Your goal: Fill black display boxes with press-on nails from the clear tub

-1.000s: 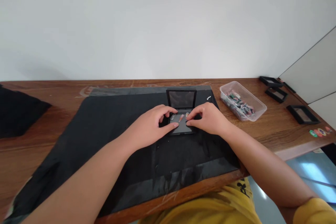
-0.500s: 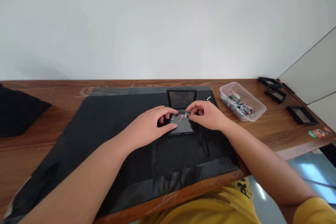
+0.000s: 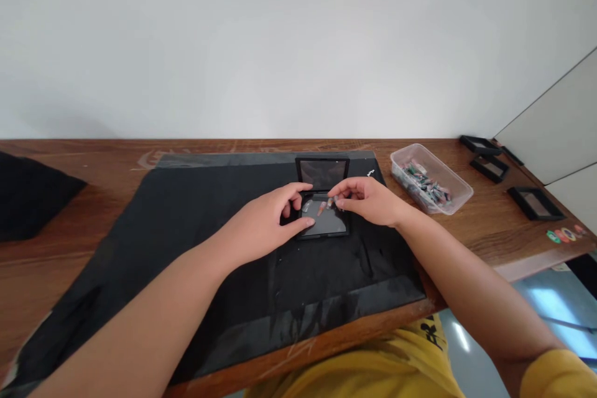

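Note:
A small black case (image 3: pixel 325 230) lies with its framed lid (image 3: pixel 323 174) raised, on a dark mat. Several small clear-and-orange pieces (image 3: pixel 321 208) rest on the case's grey inner surface, too small to name. My left hand (image 3: pixel 275 214) is at the left side of the case, thumb and index finger spread apart, the index tip near the hinge and the thumb over the inner surface. Over the right side, my right hand (image 3: pixel 361 200) has its thumb and index finger closed on a small translucent piece (image 3: pixel 334 199). Its fingers partly hide the piece.
Right of the mat (image 3: pixel 224 298) stands a clear plastic tub (image 3: pixel 459 194) with several small wrapped items. Black frames (image 3: pixel 535 204) and coloured round stickers (image 3: pixel 567 234) lie farther right on the wooden table (image 3: pixel 489 233). A black cloth-like object (image 3: pixel 35 199) is at far left.
My right thumb and index finger have closed together on a small piece at the right of the case. My left index finger has shifted slightly left and up, uncovering a piece.

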`<state>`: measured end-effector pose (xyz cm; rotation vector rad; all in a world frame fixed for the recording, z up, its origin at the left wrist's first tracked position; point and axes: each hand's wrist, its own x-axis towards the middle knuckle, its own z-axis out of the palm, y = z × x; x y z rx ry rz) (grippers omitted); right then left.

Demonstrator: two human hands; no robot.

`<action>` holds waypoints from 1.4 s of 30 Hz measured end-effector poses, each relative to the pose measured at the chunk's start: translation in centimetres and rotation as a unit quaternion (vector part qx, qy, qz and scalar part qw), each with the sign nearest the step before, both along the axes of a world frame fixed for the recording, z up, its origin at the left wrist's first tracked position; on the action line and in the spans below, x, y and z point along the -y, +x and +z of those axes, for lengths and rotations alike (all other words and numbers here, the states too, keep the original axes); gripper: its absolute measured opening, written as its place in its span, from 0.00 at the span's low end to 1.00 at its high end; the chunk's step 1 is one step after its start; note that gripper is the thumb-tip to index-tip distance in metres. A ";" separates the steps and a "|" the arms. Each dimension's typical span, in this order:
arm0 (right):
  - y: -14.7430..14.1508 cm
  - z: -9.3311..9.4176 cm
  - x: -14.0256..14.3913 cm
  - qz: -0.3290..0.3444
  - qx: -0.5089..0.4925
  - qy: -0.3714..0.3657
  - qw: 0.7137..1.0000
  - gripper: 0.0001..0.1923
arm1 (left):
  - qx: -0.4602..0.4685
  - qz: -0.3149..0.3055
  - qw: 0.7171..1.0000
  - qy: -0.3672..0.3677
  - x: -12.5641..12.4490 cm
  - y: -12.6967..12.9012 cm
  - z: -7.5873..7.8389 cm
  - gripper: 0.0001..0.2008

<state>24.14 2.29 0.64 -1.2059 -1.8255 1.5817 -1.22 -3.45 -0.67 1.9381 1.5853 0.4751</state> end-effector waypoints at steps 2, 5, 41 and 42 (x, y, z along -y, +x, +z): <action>0.0 0.1 -0.1 -0.003 -0.013 -0.023 1.000 0.07 | 0.000 -0.003 1.000 0.004 0.0 -0.1 -0.1 0.37; 0.0 0.2 -0.1 0.010 -0.015 -0.031 0.999 0.08 | -0.001 0.000 1.000 0.007 0.0 -0.1 -0.3 0.36; -0.7 0.1 1.4 -0.011 0.166 0.227 0.960 0.18 | -0.029 0.023 0.999 0.004 -0.3 0.0 0.2 0.19; -0.7 0.2 1.5 -0.011 0.172 0.235 0.957 0.19 | -0.032 0.025 0.999 0.000 -0.3 0.0 0.3 0.18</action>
